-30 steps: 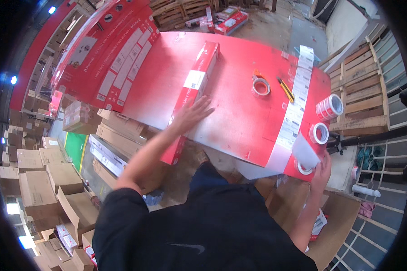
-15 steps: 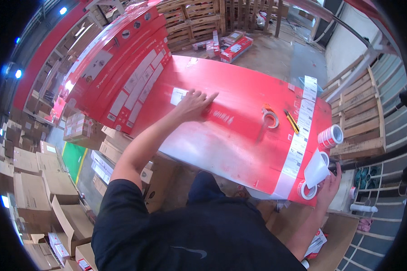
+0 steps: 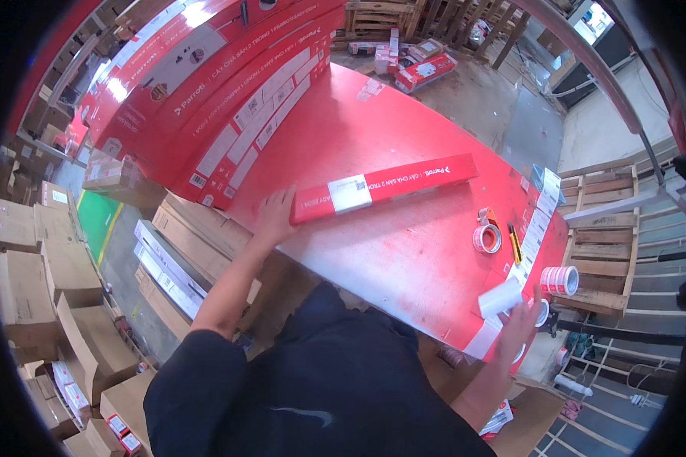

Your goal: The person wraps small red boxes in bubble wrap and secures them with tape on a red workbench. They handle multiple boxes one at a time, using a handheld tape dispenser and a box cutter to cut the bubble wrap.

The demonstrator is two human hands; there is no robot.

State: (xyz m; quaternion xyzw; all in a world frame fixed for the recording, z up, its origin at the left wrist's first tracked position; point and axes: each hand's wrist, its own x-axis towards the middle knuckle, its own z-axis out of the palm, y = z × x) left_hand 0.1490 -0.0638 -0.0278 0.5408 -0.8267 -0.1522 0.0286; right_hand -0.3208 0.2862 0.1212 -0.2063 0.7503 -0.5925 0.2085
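Observation:
A long slim red carton point(image 3: 404, 184) with a white label point(image 3: 349, 193) lies slantwise on the red-covered worktable point(image 3: 381, 251). My left hand point(image 3: 276, 216) is at the carton's left end, fingers stretched out and touching it. On the right, my right hand point(image 3: 520, 324) is raised by the table's near corner, its fingers apart. Just beyond its fingertips is a curled white sheet point(image 3: 501, 298); whether they touch it I cannot make out. White rolls partly hidden behind this hand stand at the table edge. Nearby lie a roll of printed tape point(image 3: 560, 280), an orange tape dispenser point(image 3: 487, 232) and a yellow cutter knife point(image 3: 515, 244).
Large red cartons point(image 3: 221, 99) stand stacked at the table's far left. A strip of white labels point(image 3: 537, 225) runs along the right edge. Brown boxes point(image 3: 30, 286) crowd the left floor. A wooden pallet point(image 3: 602, 236) leans at the right, and a metal bar crosses above.
The slim carton now lies more slantwise, and my left hand has gone from its top to its left end. My right hand has moved left, toward the white sheet. The view has shifted.

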